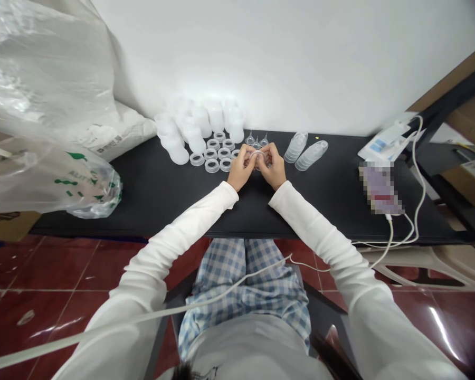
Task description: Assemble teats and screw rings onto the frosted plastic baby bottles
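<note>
- Left hand (240, 169) and right hand (275, 169): fingers pinched together around a clear ring (257, 152) above the table (166, 198); it looks unfinished.
- Loose rings (212, 170) beside the left hand, apparently unworked.
- Separate teats (264, 141) just beyond.
- Stacked caps (311, 157), rightward.
- White bottles (197, 142); cannot tell whether finished.

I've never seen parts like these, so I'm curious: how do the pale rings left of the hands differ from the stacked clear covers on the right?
The rings lie separately, spread in a loose cluster; the covers are nested into two stacks.
Each ring is low, with a wide hole; each stack of covers is long, with a rounded end.
Both are pale, see-through-looking and on the black table.
</note>
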